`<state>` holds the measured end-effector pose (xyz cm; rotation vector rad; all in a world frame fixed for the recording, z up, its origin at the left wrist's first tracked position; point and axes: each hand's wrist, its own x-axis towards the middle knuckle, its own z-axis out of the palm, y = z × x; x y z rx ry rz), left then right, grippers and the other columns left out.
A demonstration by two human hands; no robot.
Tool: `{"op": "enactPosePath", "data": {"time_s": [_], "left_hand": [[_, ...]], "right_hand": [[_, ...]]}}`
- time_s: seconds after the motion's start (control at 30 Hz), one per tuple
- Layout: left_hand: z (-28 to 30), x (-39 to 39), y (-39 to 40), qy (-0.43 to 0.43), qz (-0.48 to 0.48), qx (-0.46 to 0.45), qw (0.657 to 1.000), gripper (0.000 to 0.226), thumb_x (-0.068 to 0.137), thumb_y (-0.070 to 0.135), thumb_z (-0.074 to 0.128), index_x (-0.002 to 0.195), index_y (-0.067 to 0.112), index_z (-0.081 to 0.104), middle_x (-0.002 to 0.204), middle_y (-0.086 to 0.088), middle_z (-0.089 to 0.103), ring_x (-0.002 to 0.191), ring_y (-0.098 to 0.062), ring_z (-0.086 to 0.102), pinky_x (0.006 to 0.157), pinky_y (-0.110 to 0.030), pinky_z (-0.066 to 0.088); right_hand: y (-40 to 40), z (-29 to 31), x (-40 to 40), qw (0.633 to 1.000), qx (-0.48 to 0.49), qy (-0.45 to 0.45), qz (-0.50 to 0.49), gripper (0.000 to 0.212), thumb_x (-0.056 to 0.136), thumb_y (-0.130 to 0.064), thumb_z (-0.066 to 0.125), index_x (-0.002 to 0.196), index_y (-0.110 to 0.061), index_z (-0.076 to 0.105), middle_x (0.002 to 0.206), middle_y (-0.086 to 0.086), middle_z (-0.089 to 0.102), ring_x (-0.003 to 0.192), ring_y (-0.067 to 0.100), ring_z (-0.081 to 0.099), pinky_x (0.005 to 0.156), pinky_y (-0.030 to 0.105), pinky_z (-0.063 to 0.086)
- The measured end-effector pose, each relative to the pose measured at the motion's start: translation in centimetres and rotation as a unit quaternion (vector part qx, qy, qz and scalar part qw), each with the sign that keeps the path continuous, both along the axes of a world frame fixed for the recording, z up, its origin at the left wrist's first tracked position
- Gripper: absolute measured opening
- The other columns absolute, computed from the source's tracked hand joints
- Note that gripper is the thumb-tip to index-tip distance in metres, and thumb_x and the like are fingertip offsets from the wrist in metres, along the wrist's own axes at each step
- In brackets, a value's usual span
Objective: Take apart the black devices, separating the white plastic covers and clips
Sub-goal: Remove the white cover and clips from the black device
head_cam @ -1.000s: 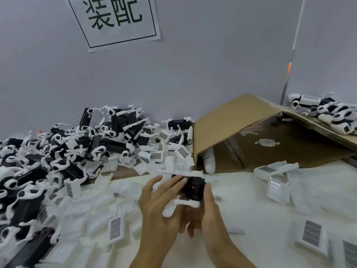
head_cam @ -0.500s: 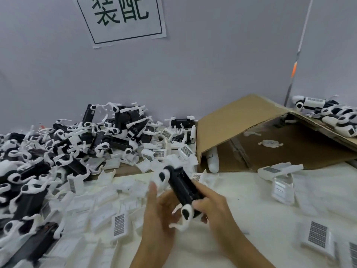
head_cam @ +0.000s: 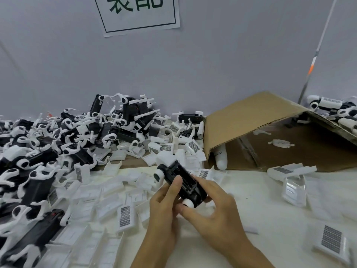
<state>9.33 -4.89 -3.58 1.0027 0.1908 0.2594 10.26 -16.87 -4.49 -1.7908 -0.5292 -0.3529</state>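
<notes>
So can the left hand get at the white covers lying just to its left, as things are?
Probably not yet: the left hand grips the black device together with the right hand. The white covers lie uncovered on the table, so the way looks free once it lets go.

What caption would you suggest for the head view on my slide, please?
Both hands hold a black device above a table strewn with white covers.
</notes>
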Motion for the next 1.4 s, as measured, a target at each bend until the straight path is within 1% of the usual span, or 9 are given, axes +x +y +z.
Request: {"op": "enactPosePath", "data": {"time_s": [0.17, 0.33, 0.47, 0.57, 0.63, 0.83, 1.03, 1.23, 1.4], "left_hand": [[-0.2, -0.2, 0.2, 0.001, -0.006, 0.000, 1.000, 0.041, 0.064, 0.032, 0.083, 0.095, 0.006, 0.079, 0.104, -0.020, 0.076, 0.094, -0.027, 0.075, 0.071, -0.027, 0.060], [0.7, -1.0, 0.3, -0.077, 0.025, 0.224, 0.971, 0.032, 0.066, 0.033, 0.086, 0.097, 0.029, 0.080, 0.099, -0.002, 0.079, 0.096, -0.014, 0.074, 0.075, -0.018, 0.056], [0.0, -1.1, 1.6, -0.160, 0.182, 0.587, 0.773, 0.056, 0.083, 0.005, 0.076, 0.131, 0.030, 0.063, 0.133, 0.013, 0.063, 0.122, -0.008, 0.058, 0.100, -0.033, 0.050], [-0.4, -0.9, 2.0, -0.216, 0.204, 0.641, 0.708, 0.051, 0.083, 0.009, 0.068, 0.133, 0.014, 0.061, 0.138, 0.002, 0.060, 0.133, -0.011, 0.048, 0.113, -0.037, 0.039], [-0.7, -0.7, 2.0, -0.223, 0.182, 0.674, 0.680, 0.055, 0.078, -0.002, 0.074, 0.132, 0.008, 0.064, 0.137, -0.003, 0.062, 0.136, -0.013, 0.046, 0.116, -0.036, 0.032], [-0.9, -0.7, 1.7, -0.195, 0.129, 0.680, 0.695, 0.076, 0.062, -0.023, 0.079, 0.131, 0.007, 0.066, 0.136, -0.002, 0.064, 0.136, -0.016, 0.050, 0.115, -0.039, 0.033], [-1.1, -0.7, 2.0, -0.198, 0.134, 0.675, 0.698, 0.069, 0.068, -0.012, 0.084, 0.132, 0.007, 0.065, 0.137, -0.002, 0.063, 0.137, -0.013, 0.048, 0.113, -0.045, 0.039], [-0.3, -0.9, 0.5, -0.267, 0.167, 0.673, 0.669, 0.057, 0.076, 0.005, 0.074, 0.131, 0.007, 0.060, 0.130, -0.002, 0.063, 0.129, -0.018, 0.054, 0.117, -0.033, 0.034], [-0.2, -1.2, -0.3, -0.292, 0.157, 0.696, 0.637, 0.055, 0.068, 0.021, 0.072, 0.117, 0.019, 0.045, 0.120, 0.004, 0.048, 0.112, -0.021, 0.049, 0.105, -0.024, 0.030]], "right_hand": [[0.1, -0.2, -0.1, 0.998, -0.067, -0.002, -0.008, 0.065, 0.070, -0.033, 0.083, 0.129, -0.040, 0.055, 0.121, -0.026, 0.056, 0.120, 0.003, 0.054, 0.102, 0.029, 0.046], [0.1, 0.0, -0.3, 0.991, -0.133, 0.009, 0.028, 0.090, 0.074, -0.027, 0.069, 0.144, -0.053, 0.018, 0.154, -0.040, 0.013, 0.147, -0.013, 0.004, 0.125, 0.046, 0.005], [0.1, -0.5, -0.9, 0.997, -0.022, 0.034, 0.067, 0.092, 0.074, -0.024, 0.064, 0.150, -0.051, 0.020, 0.157, -0.031, 0.026, 0.149, -0.001, 0.020, 0.123, 0.041, 0.024], [0.1, -0.3, -1.1, 0.996, 0.049, 0.059, 0.034, 0.082, 0.072, -0.048, 0.078, 0.144, -0.044, 0.039, 0.137, -0.037, 0.046, 0.134, -0.010, 0.040, 0.103, 0.009, 0.039], [0.1, -0.3, -1.0, 0.997, 0.061, 0.056, 0.002, 0.077, 0.064, -0.053, 0.084, 0.132, -0.044, 0.050, 0.126, -0.037, 0.054, 0.123, -0.010, 0.051, 0.091, 0.003, 0.042], [-0.3, 0.6, -0.7, 0.997, 0.059, 0.011, -0.058, 0.060, 0.053, -0.058, 0.085, 0.106, -0.046, 0.060, 0.104, -0.028, 0.067, 0.101, -0.002, 0.066, 0.078, 0.005, 0.048], [0.1, 0.2, -0.9, 0.998, 0.013, 0.048, -0.025, 0.066, 0.055, -0.064, 0.081, 0.113, -0.059, 0.048, 0.116, -0.035, 0.058, 0.111, -0.005, 0.058, 0.087, 0.008, 0.047], [-0.6, 0.8, 0.1, 0.969, 0.147, 0.152, -0.127, 0.057, 0.057, -0.076, 0.067, 0.080, -0.024, 0.067, 0.077, -0.017, 0.070, 0.071, 0.002, 0.067, 0.062, 0.017, 0.053], [-1.1, 1.2, 0.6, 0.921, 0.253, 0.282, -0.089, 0.069, 0.077, -0.074, 0.049, 0.085, -0.008, 0.070, 0.071, 0.006, 0.073, 0.056, 0.019, 0.069, 0.050, 0.027, 0.053]]}}
